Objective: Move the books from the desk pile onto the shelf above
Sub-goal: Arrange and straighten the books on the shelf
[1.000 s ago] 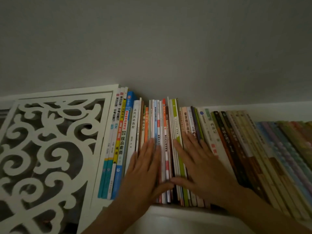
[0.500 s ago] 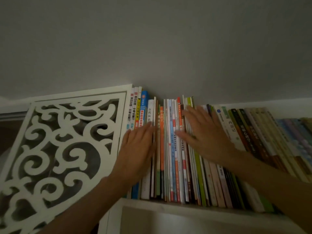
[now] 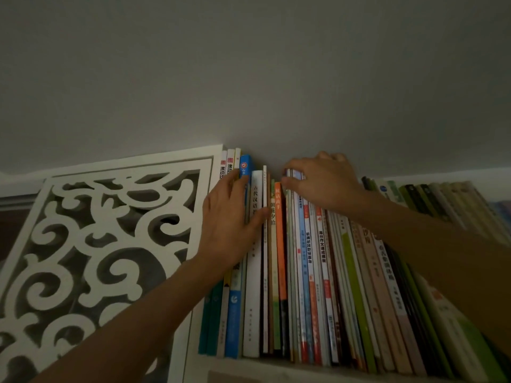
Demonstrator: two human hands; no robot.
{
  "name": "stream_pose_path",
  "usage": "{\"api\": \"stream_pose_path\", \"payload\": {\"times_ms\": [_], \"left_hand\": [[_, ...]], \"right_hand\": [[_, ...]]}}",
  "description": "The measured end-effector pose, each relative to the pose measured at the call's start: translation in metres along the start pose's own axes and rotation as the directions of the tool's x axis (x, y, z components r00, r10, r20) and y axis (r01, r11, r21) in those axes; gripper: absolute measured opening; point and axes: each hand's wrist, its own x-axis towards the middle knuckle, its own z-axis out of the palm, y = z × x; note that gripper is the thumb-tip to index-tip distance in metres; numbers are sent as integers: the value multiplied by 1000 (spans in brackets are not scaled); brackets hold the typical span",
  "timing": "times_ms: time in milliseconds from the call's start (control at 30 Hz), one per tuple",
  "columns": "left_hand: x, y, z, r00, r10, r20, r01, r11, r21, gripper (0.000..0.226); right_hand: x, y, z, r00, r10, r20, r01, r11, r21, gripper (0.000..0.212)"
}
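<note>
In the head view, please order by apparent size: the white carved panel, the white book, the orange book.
1. White carved panel, clearly largest.
2. White book.
3. Orange book, thinner; their heights look alike, so this order is unsure.

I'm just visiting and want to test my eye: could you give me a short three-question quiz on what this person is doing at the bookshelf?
1. True or false: the left hand lies flat against the book spines.
2. The right hand curls over: A) the tops of the books B) the carved white panel C) the shelf board
3. Fill in: the books stand ___ on the shelf.

Key: 1 true; 2 A; 3 upright
</note>
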Motion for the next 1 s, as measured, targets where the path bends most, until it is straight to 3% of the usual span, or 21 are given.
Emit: {"api": "stream_pose_path", "payload": {"times_ms": [67, 167, 333, 833, 1000], "left_hand": [[5, 6, -2, 995, 82, -50, -84, 996, -31, 48], [19, 14, -1, 983, 185, 12, -185, 977, 101, 40], [46, 23, 11, 980, 29, 195, -87, 952, 295, 39], [43, 12, 5, 951, 77, 298, -139, 972, 191, 50], [37, 15, 9, 975, 36, 221, -85, 973, 215, 43]], "right_hand": [[1, 0, 2, 1000, -6, -15, 6, 1000, 10, 32], [2, 1, 4, 999, 11, -45, -11, 1000, 15, 31], [1, 1, 3, 998, 36, -51, -35, 999, 28, 32], [-2, 0, -5, 999, 2, 42, -3, 999, 33, 36], [-2, -1, -1, 999, -29, 37, 30, 999, -31, 35]]}}
